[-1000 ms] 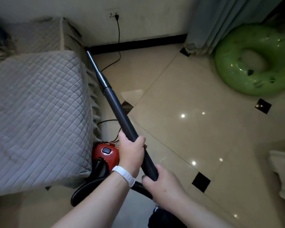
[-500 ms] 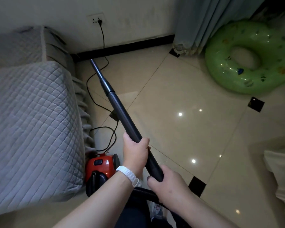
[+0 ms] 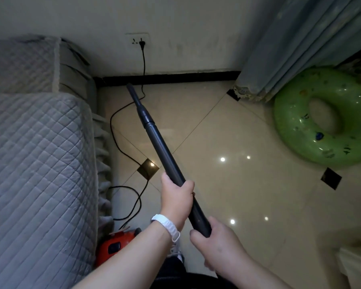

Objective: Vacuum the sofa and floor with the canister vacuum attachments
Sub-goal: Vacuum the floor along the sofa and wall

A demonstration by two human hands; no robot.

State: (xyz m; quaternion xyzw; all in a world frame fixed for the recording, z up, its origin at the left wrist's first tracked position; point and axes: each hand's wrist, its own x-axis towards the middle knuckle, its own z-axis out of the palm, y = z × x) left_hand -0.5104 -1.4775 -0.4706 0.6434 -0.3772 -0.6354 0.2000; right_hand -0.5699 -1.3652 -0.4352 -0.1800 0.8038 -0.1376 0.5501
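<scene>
- Left hand point(image 3: 176, 197) was wrapped round the dark vacuum wand point(image 3: 161, 142) at about mid-shaft, thumb on the near side and fingers curled over the top.
- Right hand point(image 3: 215, 245) grasped the wand's lower end, just behind the left hand, fingers closed under the tube.
- A white wristband point(image 3: 167, 225) sat on the left wrist.
- The wand slanted away from the person, up and to the left. Its narrow nozzle point(image 3: 133, 94) reached the tiled floor point(image 3: 227, 132) near the black baseboard point(image 3: 175, 78), close to the sofa's far corner. Whether the tip actually touched the tile could not be told from this angle.
- The red canister point(image 3: 113, 247) stood on the floor against the sofa's skirt, low in view and partly hidden by the left forearm.
- The sofa point(image 3: 35, 163), under a grey quilted cover, filled the left side.
- A black power cord point(image 3: 121, 147) ran from a plug in the wall socket point(image 3: 137, 39), down the wall, then looped over the tiles beside the sofa toward the canister.
- A green inflatable swim ring point(image 3: 325, 117) lay on the floor at right, just beside the hem of a blue-grey curtain point(image 3: 290, 49).
- A dark ribbed shape at the bottom edge was possibly the hose point(image 3: 175, 277), too dim to confirm.
</scene>
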